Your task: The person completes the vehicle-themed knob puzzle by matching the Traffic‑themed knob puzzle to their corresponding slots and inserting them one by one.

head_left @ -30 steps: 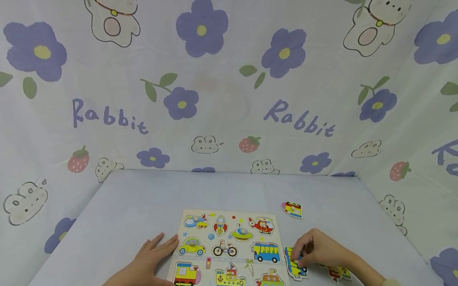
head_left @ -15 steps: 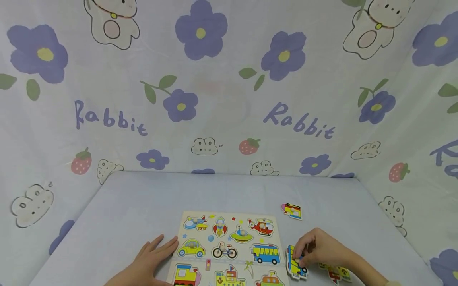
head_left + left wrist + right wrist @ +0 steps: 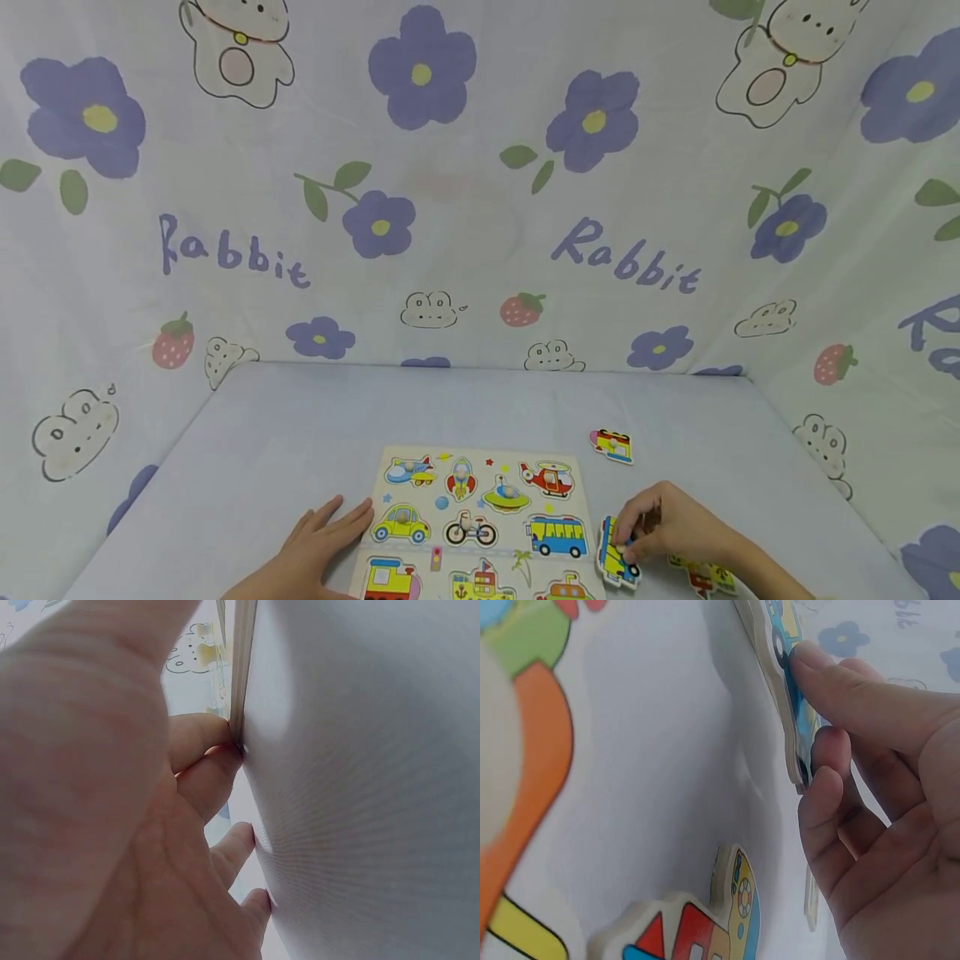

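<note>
My right hand [image 3: 667, 529] pinches a bus puzzle piece [image 3: 611, 558] just off the right edge of the wooden puzzle board [image 3: 465, 560]. In the right wrist view, the thumb and fingertips meet at the face of the bus piece [image 3: 801, 724], its wooden edge showing; whether it touches the table I cannot tell. My left hand [image 3: 315, 550] lies against the board's left edge with fingers spread, fingertips [image 3: 217, 735] touching that edge in the left wrist view. A blue and yellow bus picture [image 3: 557, 535] shows on the board beside the held piece.
A train piece [image 3: 613, 446] lies beyond my right hand. A boat piece [image 3: 701, 575] sits under my right forearm, partly hidden. Knobbed pieces such as the car [image 3: 402, 525] and helicopter [image 3: 547, 479] sit in the board. An orange and green piece [image 3: 544, 735] looms close in the right wrist view.
The bus piece has tilted and turned slightly in my right hand, its near end shifting a little left. My left hand stays at the board's edge.
</note>
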`<act>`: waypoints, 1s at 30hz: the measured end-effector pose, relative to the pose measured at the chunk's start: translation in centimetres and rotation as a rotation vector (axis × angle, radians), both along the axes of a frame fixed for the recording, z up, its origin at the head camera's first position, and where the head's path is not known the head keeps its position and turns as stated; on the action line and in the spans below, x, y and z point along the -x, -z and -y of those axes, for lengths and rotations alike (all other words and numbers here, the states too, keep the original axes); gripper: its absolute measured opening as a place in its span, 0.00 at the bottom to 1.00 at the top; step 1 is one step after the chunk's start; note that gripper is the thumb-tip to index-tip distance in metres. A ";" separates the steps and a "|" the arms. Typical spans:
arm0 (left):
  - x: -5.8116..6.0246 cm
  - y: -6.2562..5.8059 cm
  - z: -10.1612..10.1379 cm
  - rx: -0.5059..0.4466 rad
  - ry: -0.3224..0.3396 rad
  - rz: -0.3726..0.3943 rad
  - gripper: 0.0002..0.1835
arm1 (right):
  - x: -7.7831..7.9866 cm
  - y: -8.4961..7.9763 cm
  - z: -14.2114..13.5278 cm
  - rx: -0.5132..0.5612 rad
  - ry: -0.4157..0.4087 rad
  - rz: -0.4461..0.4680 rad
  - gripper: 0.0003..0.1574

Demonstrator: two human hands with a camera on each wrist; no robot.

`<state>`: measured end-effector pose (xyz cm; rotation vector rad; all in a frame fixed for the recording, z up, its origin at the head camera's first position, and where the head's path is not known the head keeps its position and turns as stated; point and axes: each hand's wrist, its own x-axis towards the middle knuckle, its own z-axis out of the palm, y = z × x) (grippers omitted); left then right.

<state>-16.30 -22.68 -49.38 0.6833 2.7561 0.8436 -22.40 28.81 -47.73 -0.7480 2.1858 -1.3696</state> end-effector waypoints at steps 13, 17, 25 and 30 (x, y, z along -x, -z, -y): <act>0.1 0.4 0.1 -0.011 0.021 -0.049 0.59 | -1.0 -0.2 0.3 -0.038 0.162 0.020 0.12; 0.0 0.3 0.2 -0.010 0.019 -0.045 0.60 | -1.5 -0.6 0.8 -0.054 0.201 -0.017 0.13; 0.1 0.2 0.1 0.005 0.012 -0.042 0.61 | -2.4 -1.4 2.0 -0.102 0.268 -0.120 0.12; 0.1 0.4 0.1 0.009 0.021 -0.063 0.60 | -2.8 -1.6 2.8 -0.140 0.360 -0.135 0.13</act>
